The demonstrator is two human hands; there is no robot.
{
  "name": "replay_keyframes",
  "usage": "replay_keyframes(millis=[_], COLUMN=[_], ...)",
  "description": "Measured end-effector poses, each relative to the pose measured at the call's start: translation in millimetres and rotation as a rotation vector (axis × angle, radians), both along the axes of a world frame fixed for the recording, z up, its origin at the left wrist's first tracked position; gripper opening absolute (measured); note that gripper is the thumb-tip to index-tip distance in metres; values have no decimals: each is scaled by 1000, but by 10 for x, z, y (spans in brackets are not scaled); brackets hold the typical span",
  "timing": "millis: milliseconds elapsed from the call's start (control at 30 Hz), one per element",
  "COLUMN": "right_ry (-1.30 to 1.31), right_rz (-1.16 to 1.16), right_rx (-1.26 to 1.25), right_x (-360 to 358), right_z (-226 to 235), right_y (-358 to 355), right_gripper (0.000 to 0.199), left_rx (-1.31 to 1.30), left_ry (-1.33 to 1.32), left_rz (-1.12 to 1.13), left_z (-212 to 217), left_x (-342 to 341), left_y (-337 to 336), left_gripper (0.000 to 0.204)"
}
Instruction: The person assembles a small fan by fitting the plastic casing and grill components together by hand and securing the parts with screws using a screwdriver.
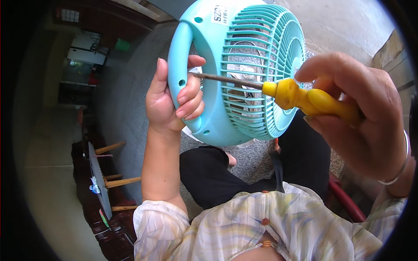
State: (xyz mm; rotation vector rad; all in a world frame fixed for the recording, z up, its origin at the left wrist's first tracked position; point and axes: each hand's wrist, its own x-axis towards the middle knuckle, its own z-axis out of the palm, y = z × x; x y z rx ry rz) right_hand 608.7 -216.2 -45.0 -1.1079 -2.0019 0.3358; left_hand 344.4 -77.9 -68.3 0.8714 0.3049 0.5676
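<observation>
Two hands work over the lap: the left hand (pixel 174 98) wraps the fan (pixel 237 71) by its rigid rim, light slick plastic, while the right hand (pixel 359 111) clasps a screwdriver (pixel 305 99), tip at that rim.

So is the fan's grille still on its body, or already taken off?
On. The teal grille sits seated in the fan frame, which the left hand grips by its rim; the right hand holds a yellow-handled screwdriver across it.

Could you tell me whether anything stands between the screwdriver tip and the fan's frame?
Nothing visible does. The screwdriver, held in the right hand, runs its shaft across the grille to the frame of the fan, beside the left hand gripping the frame.
</observation>
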Motion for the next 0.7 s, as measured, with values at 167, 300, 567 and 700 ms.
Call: replay_keyframes(millis=[167,300,567,700], right_ry=[-51,-49,-13,-49], right_rz=[19,28,12,29], right_rx=[136,178,229,235], right_x=[-50,-104,-242,-269], right_z=[67,89,170,193], right_y=[58,75,46,47], right_gripper=[28,23,20,22], left_rx=[5,22,24,44], left_ry=[-69,-28,-47,-46], left_rz=[-77,-7,-44,-53], left_z=[20,68,97,106], left_x=[33,20,48,60], left_y=[0,-61,-91,-114], left_gripper=[65,66,65,65])
